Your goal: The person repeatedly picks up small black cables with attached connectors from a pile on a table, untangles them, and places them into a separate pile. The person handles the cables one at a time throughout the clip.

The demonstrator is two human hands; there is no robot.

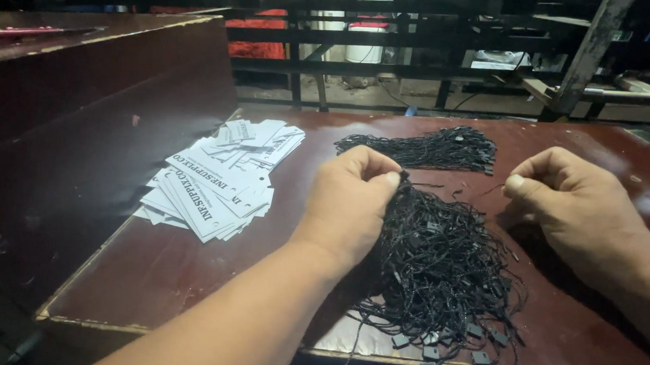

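The table (184, 272) is dark reddish wood, glossy and smooth, chipped pale along its front edge. The tags (216, 176) near its left edge are matt white paper. The string bundle (440, 265) is thin black cord with small plastic ends.

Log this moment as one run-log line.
left hand: pinching black string bundle | right hand: pinching one string | white tags: piled left

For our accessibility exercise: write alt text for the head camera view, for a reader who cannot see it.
A person's left hand grips a bundle of black tag strings over a dark red table, while the right hand pinches a single strand. A pile of white paper tags and more black strings lie behind.
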